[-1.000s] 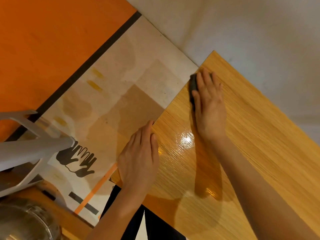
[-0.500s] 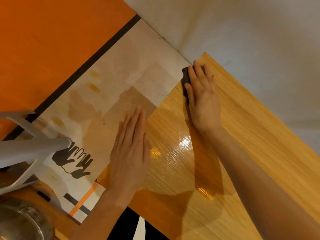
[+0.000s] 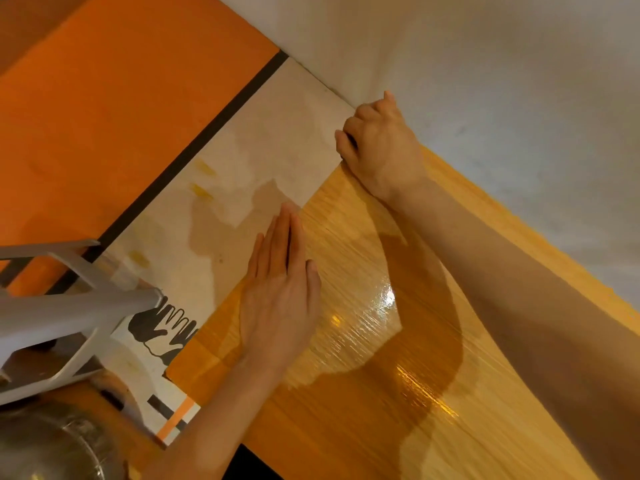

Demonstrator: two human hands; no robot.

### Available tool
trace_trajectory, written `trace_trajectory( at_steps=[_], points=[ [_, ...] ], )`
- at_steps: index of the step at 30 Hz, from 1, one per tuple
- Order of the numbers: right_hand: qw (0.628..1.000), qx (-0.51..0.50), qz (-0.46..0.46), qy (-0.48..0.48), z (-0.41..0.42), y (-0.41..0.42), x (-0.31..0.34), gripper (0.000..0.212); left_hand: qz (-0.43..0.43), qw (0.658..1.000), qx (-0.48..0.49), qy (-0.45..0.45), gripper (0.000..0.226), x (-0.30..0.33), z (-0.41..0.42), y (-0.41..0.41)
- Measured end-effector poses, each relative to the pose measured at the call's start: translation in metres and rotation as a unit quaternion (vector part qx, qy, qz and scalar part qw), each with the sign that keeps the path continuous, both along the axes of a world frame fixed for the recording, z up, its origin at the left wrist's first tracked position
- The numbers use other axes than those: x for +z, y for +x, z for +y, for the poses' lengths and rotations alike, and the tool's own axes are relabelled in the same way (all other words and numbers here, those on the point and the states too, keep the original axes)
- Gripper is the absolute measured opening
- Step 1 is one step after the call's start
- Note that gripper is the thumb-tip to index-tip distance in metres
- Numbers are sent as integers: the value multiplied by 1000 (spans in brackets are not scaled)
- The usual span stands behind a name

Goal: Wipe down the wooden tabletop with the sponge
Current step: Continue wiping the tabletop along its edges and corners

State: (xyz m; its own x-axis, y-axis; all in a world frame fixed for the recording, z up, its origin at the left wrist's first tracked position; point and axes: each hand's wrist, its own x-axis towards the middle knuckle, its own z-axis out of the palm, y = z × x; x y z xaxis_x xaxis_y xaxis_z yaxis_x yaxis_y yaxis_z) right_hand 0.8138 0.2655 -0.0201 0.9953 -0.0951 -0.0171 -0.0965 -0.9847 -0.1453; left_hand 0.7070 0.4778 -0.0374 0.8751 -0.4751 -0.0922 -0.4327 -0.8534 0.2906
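Observation:
The glossy wooden tabletop (image 3: 398,393) runs from lower middle to the right, against a white wall. My right hand (image 3: 381,147) is curled at the table's far corner, by the wall. The dark sponge (image 3: 350,139) is almost fully hidden under its fingers; only a thin dark sliver shows. My left hand (image 3: 280,299) lies flat on the table's left edge, fingers together and pointing away from me, holding nothing.
A white plastic stool (image 3: 69,306) stands on the floor at the left. A metal bowl (image 3: 52,448) is at the bottom left. The floor has an orange area (image 3: 104,116), a black stripe and pale tiles. The white wall (image 3: 485,81) borders the table's far side.
My right hand slid the sponge to the far corner and curled over it, hiding most of it. My left hand flattened and shifted along the table's left edge.

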Motion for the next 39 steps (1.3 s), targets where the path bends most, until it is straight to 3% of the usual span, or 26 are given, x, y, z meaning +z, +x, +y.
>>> trace_trajectory(
  at_steps=[3,6,10,13,16,19,21,27,32,34,37,39],
  points=[
    [998,68,2,-7,43,-19,-3,44,1,1000,7,2,59,1,-1,1],
    [988,144,-12,60,40,-33,-10,47,0,1000,9,-8,59,2,-3,1],
    [996,-20,-34,75,-14,-4,-11,41,-6,1000,12,-18,58,1,-3,1],
    [984,-144,-50,96,4,-11,-12,41,-5,1000,13,-20,58,2,-3,1],
    [977,-151,-109,106,43,-64,-12,43,0,1000,11,-7,58,4,-3,0],
    [989,-69,-94,88,57,-107,-15,43,6,1000,9,-4,60,4,-3,2],
    [992,-56,-80,74,37,-91,-16,44,4,1000,10,-8,59,3,-3,2],
    [955,-259,-74,122,6,-26,-15,45,-8,1000,4,-7,58,0,0,0],
    [993,-73,-78,60,25,-88,-14,44,1,1000,3,-5,59,-2,0,1],
    [984,-150,-81,48,-5,-92,-15,44,3,1000,1,-10,59,-2,-1,1],
    [922,-367,-84,84,-22,-91,-14,44,6,1000,-1,-12,60,-1,1,1],
    [914,-390,-87,75,2,-84,-15,45,11,1000,1,-13,60,1,1,1]
  ],
)
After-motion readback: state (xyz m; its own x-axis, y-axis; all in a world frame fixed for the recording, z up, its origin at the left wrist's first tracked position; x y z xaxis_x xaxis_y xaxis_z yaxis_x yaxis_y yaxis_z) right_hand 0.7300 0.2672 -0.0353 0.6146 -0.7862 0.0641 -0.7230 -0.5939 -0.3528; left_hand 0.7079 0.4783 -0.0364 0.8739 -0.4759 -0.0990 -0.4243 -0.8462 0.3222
